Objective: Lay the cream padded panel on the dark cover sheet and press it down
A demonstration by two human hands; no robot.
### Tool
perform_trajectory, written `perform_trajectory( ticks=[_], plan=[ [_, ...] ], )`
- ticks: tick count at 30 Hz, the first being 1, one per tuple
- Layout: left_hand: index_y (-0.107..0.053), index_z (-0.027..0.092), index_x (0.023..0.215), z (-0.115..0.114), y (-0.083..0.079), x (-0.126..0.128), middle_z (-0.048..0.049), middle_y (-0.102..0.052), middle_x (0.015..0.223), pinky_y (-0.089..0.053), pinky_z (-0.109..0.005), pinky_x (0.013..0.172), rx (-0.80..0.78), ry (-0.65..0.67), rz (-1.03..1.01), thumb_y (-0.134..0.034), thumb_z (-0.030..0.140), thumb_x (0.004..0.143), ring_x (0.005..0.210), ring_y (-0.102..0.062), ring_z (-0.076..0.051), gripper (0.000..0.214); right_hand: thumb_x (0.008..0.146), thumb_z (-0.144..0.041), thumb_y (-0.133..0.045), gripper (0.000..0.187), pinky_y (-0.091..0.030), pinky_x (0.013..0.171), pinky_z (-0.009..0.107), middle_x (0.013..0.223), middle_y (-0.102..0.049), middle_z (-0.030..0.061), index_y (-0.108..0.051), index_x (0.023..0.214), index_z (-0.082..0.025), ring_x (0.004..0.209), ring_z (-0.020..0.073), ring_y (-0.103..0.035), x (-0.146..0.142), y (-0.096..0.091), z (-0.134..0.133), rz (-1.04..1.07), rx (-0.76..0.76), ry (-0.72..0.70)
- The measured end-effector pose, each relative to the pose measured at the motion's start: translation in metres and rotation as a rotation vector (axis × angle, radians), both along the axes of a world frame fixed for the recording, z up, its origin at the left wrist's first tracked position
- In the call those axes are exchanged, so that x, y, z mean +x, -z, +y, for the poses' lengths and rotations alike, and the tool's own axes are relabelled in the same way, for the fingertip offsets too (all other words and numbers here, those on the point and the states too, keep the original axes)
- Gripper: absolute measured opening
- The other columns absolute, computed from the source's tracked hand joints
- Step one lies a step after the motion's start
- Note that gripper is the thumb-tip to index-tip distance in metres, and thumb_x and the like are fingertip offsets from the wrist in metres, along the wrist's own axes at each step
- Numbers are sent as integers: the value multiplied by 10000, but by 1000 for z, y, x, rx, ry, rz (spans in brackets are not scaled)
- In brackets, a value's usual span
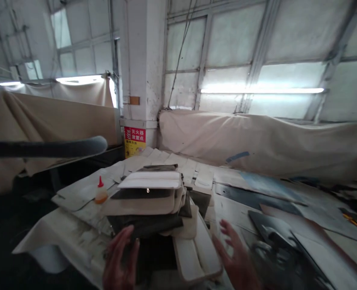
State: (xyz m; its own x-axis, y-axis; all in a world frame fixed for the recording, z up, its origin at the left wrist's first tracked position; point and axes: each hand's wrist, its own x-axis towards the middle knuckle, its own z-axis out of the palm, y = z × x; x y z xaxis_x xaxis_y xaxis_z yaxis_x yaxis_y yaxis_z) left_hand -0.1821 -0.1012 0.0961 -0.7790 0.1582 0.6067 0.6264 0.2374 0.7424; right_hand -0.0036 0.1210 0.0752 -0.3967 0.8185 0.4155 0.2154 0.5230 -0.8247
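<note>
My left hand (pixel 120 257) is at the lower middle, its thumb and fingers apart, beside a dark, flat cloth-like piece (pixel 155 257). Across from it, my right hand (pixel 235 253) has its fingers spread, close to the right edge of a pale panel with rounded corners (pixel 193 257). Nothing shows in either hand. Whether the fingertips touch these pieces I cannot tell. Just beyond the hands lies an uneven stack of pale and dark flat pieces (pixel 148 205). A white panel (pixel 154 180) tops it, with a small shiny spot at its front edge.
A bottle with a red nozzle (pixel 101 194) and orange liquid stands left of the stack. Dark sheets (pixel 258 198) and a blurred metal object (pixel 265 249) lie to the right. A dark rounded bar (pixel 75 147) juts in from the left. Draped cloth (pixel 256 141) lines the back.
</note>
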Motion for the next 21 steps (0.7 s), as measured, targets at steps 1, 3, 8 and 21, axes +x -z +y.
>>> perform_trajectory(
  ticks=[1,3,8,21],
  plan=[
    [-541,214,1081,2,-15,-22,-64,-555,1135,-414,-339,952,6,-46,84,-495,404,771,1044,-519,-194,366,731,-513,-505,584,-466,867,467,1203,-531,132,-434,1201,-175,1041,284,-536,-23,-24,6,-27,72,-26],
    [-517,207,1119,16,-36,-67,-76,-536,1157,-376,-367,990,-35,-48,219,-481,359,792,1109,-478,-200,362,752,-467,-491,540,-401,942,481,1216,-520,120,-433,1204,-175,1113,275,-482,-72,-71,11,-73,258,-107],
    [-575,167,1044,77,-29,-142,-93,-626,1038,-454,-418,911,-198,91,286,-511,271,761,1025,-547,-226,308,722,-409,-550,666,-280,1024,481,1363,-360,136,-344,1294,-138,1267,286,-284,-186,-138,6,-410,543,-368],
    [-589,164,1056,80,18,-154,-104,-633,1071,-466,-412,895,-296,168,123,-403,201,762,1004,-569,-215,350,769,-154,-421,248,-412,767,315,987,-625,110,-551,981,-146,917,219,-566,-240,-112,15,-784,868,-533]
  ],
)
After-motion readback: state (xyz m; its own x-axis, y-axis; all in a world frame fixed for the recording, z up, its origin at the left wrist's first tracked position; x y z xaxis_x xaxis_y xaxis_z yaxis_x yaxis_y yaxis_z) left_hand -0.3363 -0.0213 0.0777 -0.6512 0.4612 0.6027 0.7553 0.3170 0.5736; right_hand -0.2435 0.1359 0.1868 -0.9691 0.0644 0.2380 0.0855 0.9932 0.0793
